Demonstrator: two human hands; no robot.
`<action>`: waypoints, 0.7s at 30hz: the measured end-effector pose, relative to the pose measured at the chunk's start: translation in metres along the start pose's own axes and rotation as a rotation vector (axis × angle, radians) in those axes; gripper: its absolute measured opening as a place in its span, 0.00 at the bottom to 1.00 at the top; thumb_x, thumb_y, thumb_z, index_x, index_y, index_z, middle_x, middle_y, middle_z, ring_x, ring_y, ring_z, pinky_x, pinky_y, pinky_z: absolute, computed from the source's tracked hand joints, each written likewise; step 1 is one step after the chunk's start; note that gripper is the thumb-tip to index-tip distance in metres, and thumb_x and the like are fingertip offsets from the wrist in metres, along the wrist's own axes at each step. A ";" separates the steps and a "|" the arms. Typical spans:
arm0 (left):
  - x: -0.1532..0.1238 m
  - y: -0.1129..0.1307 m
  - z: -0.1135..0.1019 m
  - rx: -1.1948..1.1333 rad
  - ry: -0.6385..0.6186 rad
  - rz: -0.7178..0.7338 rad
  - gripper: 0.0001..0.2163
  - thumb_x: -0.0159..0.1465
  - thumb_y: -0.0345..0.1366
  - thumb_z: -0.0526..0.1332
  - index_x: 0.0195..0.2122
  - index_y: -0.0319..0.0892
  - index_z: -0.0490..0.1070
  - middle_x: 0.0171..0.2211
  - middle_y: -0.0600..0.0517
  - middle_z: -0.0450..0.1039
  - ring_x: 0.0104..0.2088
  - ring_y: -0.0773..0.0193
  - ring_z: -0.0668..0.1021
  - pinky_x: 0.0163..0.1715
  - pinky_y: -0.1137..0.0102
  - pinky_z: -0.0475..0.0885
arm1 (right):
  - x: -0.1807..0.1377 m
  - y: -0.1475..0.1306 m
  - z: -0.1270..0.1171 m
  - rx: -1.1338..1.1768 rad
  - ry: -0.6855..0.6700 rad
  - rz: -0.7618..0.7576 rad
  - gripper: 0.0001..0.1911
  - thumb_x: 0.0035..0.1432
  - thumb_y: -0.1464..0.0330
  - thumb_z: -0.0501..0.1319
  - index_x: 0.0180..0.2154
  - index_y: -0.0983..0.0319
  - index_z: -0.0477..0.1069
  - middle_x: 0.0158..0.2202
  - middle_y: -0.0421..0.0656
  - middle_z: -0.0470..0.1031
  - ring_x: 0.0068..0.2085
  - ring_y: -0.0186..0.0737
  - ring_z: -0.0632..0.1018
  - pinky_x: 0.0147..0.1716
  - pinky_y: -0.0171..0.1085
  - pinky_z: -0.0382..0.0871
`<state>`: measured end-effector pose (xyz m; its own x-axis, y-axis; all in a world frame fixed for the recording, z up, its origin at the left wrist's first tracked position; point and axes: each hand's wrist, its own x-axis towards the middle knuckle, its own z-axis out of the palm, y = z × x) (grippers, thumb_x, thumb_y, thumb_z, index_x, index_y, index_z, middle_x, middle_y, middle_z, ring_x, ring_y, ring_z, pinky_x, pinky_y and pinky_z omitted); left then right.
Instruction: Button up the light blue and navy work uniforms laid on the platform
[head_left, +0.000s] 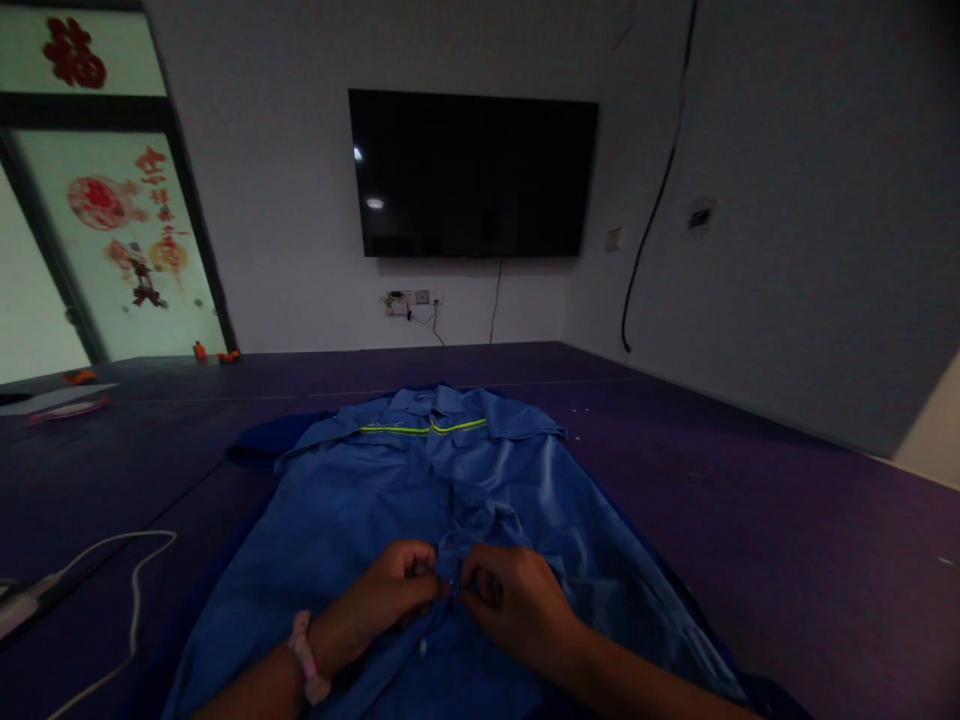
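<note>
A blue short-sleeved work shirt (337,530) lies spread face up, its collar at the far end and a yellow-green stripe across the chest. My left hand (401,585), with a pink band at the wrist, pinches the shirt's front edge near the middle. Opposite it, my right hand (517,600) is closed in a pinch on the same front edge, the fingertips of both hands almost meeting. A small pale button (423,647) shows just below my left fingers. Whatever else sits between the fingertips is too small to make out. Darker blue cloth (274,440) shows beneath the shirt.
The shirt rests on a wide purple surface (750,520). A white cable (135,590) curls at the left, near a white plug-like piece (19,610). Small orange objects (227,356) stand near the glass door. A television (472,175) hangs on the far wall.
</note>
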<state>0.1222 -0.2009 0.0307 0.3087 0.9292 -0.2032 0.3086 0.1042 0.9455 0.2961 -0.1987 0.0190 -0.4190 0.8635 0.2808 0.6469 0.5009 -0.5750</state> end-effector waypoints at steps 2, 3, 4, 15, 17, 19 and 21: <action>0.002 -0.002 -0.001 0.008 -0.014 0.004 0.09 0.48 0.40 0.57 0.24 0.41 0.59 0.17 0.61 0.56 0.18 0.73 0.59 0.19 0.75 0.50 | 0.001 0.001 0.000 -0.009 -0.006 0.000 0.07 0.45 0.73 0.57 0.29 0.60 0.70 0.19 0.35 0.70 0.21 0.30 0.69 0.22 0.28 0.55; 0.003 -0.003 -0.001 0.012 -0.016 0.006 0.09 0.48 0.40 0.57 0.24 0.41 0.58 0.16 0.61 0.55 0.18 0.73 0.59 0.19 0.75 0.50 | 0.001 0.001 0.000 -0.014 -0.006 0.005 0.07 0.44 0.73 0.57 0.29 0.60 0.70 0.19 0.36 0.70 0.21 0.30 0.69 0.22 0.28 0.55; 0.003 -0.004 -0.001 0.014 -0.017 0.008 0.09 0.47 0.40 0.57 0.23 0.41 0.58 0.16 0.61 0.54 0.18 0.74 0.58 0.18 0.75 0.49 | 0.001 0.002 0.000 -0.016 -0.007 0.010 0.07 0.44 0.73 0.58 0.29 0.60 0.70 0.19 0.36 0.70 0.22 0.30 0.69 0.22 0.28 0.55; 0.003 -0.005 0.003 -0.011 0.060 0.012 0.06 0.47 0.36 0.54 0.24 0.41 0.58 0.16 0.62 0.54 0.17 0.74 0.57 0.19 0.75 0.49 | 0.001 0.003 0.000 0.005 -0.024 0.033 0.09 0.46 0.69 0.59 0.34 0.58 0.73 0.21 0.37 0.71 0.22 0.31 0.69 0.22 0.29 0.57; 0.004 -0.006 0.003 -0.014 0.060 0.022 0.05 0.47 0.35 0.53 0.25 0.41 0.58 0.16 0.62 0.54 0.17 0.74 0.57 0.19 0.75 0.49 | 0.001 0.003 0.000 0.019 -0.028 0.032 0.10 0.46 0.69 0.59 0.34 0.58 0.73 0.20 0.36 0.71 0.22 0.31 0.69 0.22 0.29 0.56; 0.004 -0.006 0.003 -0.013 0.062 0.035 0.05 0.47 0.34 0.53 0.25 0.41 0.58 0.15 0.63 0.53 0.17 0.74 0.57 0.19 0.75 0.49 | 0.002 0.004 0.000 0.041 -0.030 0.027 0.10 0.46 0.69 0.59 0.34 0.59 0.73 0.20 0.36 0.70 0.21 0.31 0.69 0.21 0.29 0.56; 0.004 -0.006 0.003 -0.009 0.058 0.041 0.05 0.47 0.34 0.53 0.25 0.41 0.58 0.15 0.63 0.53 0.17 0.74 0.56 0.19 0.75 0.48 | 0.002 0.005 0.000 0.070 -0.038 0.021 0.10 0.46 0.68 0.59 0.34 0.59 0.73 0.20 0.36 0.70 0.21 0.31 0.69 0.21 0.29 0.56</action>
<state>0.1241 -0.1988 0.0235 0.2683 0.9516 -0.1497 0.2887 0.0688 0.9549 0.2981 -0.1947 0.0167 -0.4303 0.8704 0.2392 0.6102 0.4757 -0.6335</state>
